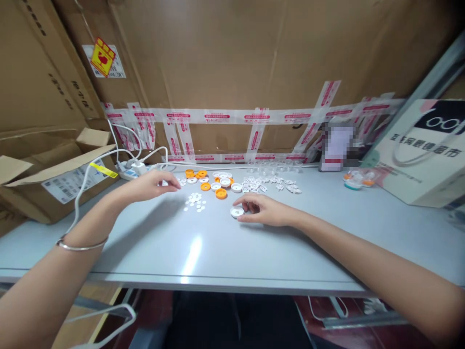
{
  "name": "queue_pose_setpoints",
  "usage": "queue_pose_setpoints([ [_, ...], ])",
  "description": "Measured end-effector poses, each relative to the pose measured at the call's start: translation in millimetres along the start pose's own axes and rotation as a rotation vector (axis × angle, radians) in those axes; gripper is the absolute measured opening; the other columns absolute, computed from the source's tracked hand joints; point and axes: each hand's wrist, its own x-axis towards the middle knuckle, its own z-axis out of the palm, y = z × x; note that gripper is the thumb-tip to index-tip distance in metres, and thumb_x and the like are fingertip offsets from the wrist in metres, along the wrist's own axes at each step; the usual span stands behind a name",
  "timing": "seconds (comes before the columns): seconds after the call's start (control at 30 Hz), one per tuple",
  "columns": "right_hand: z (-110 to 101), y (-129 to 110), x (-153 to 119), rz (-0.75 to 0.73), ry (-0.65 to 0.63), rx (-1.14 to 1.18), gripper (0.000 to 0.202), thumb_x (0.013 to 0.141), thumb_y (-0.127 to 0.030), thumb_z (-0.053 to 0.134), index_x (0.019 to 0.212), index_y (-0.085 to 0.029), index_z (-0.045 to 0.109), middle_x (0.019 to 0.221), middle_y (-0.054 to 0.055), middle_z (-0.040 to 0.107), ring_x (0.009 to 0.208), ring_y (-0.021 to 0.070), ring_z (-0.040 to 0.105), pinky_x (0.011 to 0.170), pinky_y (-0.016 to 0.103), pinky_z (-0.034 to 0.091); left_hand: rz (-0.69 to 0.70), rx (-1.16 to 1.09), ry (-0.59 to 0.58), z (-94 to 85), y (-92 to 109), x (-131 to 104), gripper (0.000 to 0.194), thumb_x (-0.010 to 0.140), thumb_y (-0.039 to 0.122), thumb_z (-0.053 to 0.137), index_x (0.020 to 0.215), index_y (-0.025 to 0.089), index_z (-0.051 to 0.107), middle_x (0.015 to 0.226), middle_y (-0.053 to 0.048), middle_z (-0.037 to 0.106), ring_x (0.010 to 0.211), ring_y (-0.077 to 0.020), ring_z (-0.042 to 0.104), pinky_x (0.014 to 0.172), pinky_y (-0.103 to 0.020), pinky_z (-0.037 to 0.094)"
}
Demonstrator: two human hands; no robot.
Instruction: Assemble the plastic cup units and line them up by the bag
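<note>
Nearest on the grey desk (203,252), the right hand (267,209) rests palm down with its fingers (244,204) curled lightly around 1 white round cap (237,212). The cap sits flat on the desk, touching the fingertips at its right and rear edge — pinched loosely, not lifted. No finished stack or sorted group shows beside this cap, so by my reading the work is at an early stage: 1 piece in hand, nearly all the rest still loose behind it.

Left of the cap and a little farther back, the left hand (152,185) hovers low over the desk, fingers half-open and holding nothing that I can see. Just right of its fingertips, and behind-left of the cap, lies a scatter of small white discs (195,201).

Behind the cap sits the cluster of orange and white caps (214,182) — unsorted, mixed together. Right of that, still behind the cap, spreads a heap of small white parts (269,184). Far left of the cap stands an open cardboard box (51,179); far right, a paper bag (421,150).
</note>
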Motion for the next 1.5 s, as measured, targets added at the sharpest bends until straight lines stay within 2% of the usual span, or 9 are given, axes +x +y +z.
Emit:
queue_pose_setpoints([
  [0.1, 0, 2, 2, 0.033, -0.008, 0.040, 0.045, 0.073, -0.049, 0.059, 0.107, -0.019, 0.060, 0.083, 0.002, 0.050, 0.072, 0.0137, 0.046, 0.066, 0.026, 0.040, -0.074, -0.033, -0.071, 6.9, -19, -11, 0.023, 0.077, 0.039, 0.053, 0.084, 0.021, 0.066, 0.086, -0.002, 0.068, 0.080, -0.0165, 0.061, 0.072, -0.023, 0.046],
  [0.23, 0, 5, 5, 0.072, -0.001, 0.081, 0.042, 0.072, -0.046, 0.061, 0.104, -0.019, 0.062, 0.082, 0.002, 0.051, 0.073, 0.0141, 0.048, 0.064, 0.026, 0.040, -0.117, -0.071, -0.131, 11.3, -29, -16, 0.022, 0.078, 0.038, 0.053, 0.086, 0.021, 0.065, 0.088, -0.002, 0.068, 0.082, -0.0163, 0.061, 0.074, -0.023, 0.046],
  [0.6, 13, 14, 15, 0.039, 0.201, -0.012, 0.028, 0.075, -0.031, 0.059, 0.098, -0.016, 0.063, 0.072, 0.000, 0.052, 0.061, 0.0102, 0.045, 0.059, 0.023, 0.038, -0.150, -0.079, -0.179, 18.6, -21, -6, 0.029, 0.075, 0.045, 0.056, 0.081, 0.018, 0.065, 0.082, -0.003, 0.068, 0.073, -0.0159, 0.060, 0.067, -0.023, 0.046],
  [0.97, 14, 21, 28, 0.069, 0.252, -0.075, 0.032, 0.077, -0.036, 0.057, 0.102, -0.019, 0.065, 0.061, -0.004, 0.049, 0.056, 0.0089, 0.043, 0.054, 0.021, 0.032, -0.139, 0.000, -0.100, 22.2, -15, -5, 0.026, 0.076, 0.040, 0.054, 0.078, 0.017, 0.066, 0.075, -0.002, 0.068, 0.067, -0.0141, 0.060, 0.063, -0.021, 0.045],
  [1.1, 15, 21, 25, 0.062, 0.261, -0.068, 0.032, 0.076, -0.034, 0.057, 0.104, -0.019, 0.064, 0.062, -0.004, 0.049, 0.056, 0.0087, 0.043, 0.053, 0.021, 0.031, -0.064, 0.031, 0.123, 22.4, -3, -4, 0.021, 0.077, 0.035, 0.054, 0.078, 0.018, 0.066, 0.073, -0.001, 0.067, 0.065, -0.0125, 0.059, 0.058, -0.019, 0.044],
  [1.2, 14, 21, 24, 0.065, 0.257, -0.065, 0.033, 0.075, -0.032, 0.058, 0.105, -0.019, 0.064, 0.061, -0.004, 0.048, 0.055, 0.0085, 0.042, 0.052, 0.021, 0.030, 0.094, 0.023, 0.287, 25.7, 17, 5, 0.017, 0.079, 0.030, 0.054, 0.079, 0.017, 0.065, 0.075, -0.001, 0.068, 0.067, -0.0118, 0.060, 0.063, -0.019, 0.045],
  [1.33, 14, 21, 24, 0.073, 0.250, -0.019, 0.037, 0.075, -0.034, 0.059, 0.108, -0.018, 0.062, 0.060, -0.005, 0.047, 0.053, 0.0081, 0.041, 0.052, 0.020, 0.031, 0.332, 0.001, 0.186, 37.5, 51, 29, 0.014, 0.081, 0.024, 0.054, 0.081, 0.018, 0.066, 0.078, -0.001, 0.070, 0.069, -0.0114, 0.063, 0.069, -0.020, 0.045],
  [1.43, 15, 22, 25, 0.068, 0.252, 0.006, 0.035, 0.075, -0.034, 0.059, 0.104, -0.017, 0.062, 0.059, -0.005, 0.047, 0.052, 0.0078, 0.040, 0.052, 0.020, 0.031, 0.379, -0.050, 0.127, 53.3, 68, 49, 0.011, 0.080, 0.019, 0.056, 0.084, 0.018, 0.066, 0.079, 0.000, 0.070, 0.069, -0.0108, 0.063, 0.066, -0.019, 0.044],
  [1.5, 15, 22, 26, 0.057, 0.253, 0.008, 0.031, 0.075, -0.035, 0.059, 0.099, -0.016, 0.064, 0.059, -0.005, 0.047, 0.052, 0.0077, 0.040, 0.052, 0.020, 0.031, 0.409, -0.126, 0.169, 66.3, 74, 58, 0.009, 0.079, 0.019, 0.057, 0.081, 0.017, 0.066, 0.077, -0.001, 0.070, 0.068, -0.0110, 0.063, 0.065, -0.019, 0.045],
])
